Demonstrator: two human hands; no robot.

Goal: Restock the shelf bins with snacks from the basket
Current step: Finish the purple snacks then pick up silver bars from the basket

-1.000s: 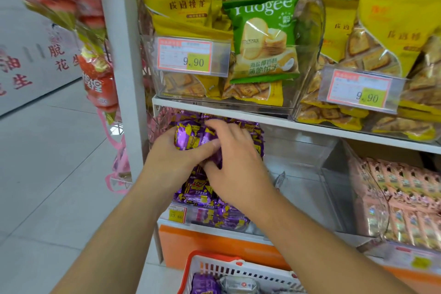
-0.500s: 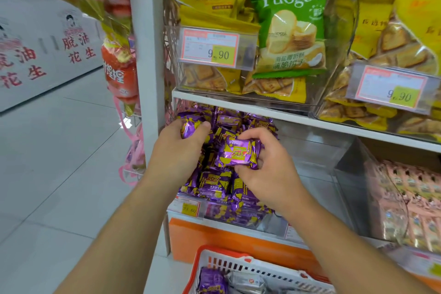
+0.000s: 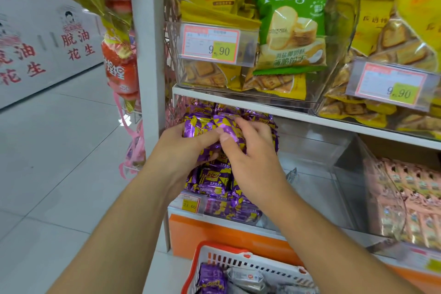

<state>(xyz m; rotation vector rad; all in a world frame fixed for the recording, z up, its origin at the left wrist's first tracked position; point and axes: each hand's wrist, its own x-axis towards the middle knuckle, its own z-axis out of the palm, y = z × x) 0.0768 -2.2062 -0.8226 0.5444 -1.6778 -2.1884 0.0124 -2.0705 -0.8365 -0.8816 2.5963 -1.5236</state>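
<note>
Since half a second earlier, both hands are brought together again over the top of the purple snack packets (image 3: 214,181), the right hand having been drawn leftward from the single packet it was holding apart. Glossy, crinkled foil wrappers, purple with yellow triangles, are heaped in a clear plastic bin (image 3: 310,150) on the lower shelf. The left hand (image 3: 181,150) is curled round a bunch of packets at the heap's upper left, thumb laid across the foil. The right hand (image 3: 250,153) is bent over the same bunch, thumb and fingers pinching it, thumb tip touching the left thumb. More packets are stacked directly beneath both hands. A white slotted basket (image 3: 238,262) with an orange rim is seen below the forearms, with a purple packet and silvery packets inside.
</note>
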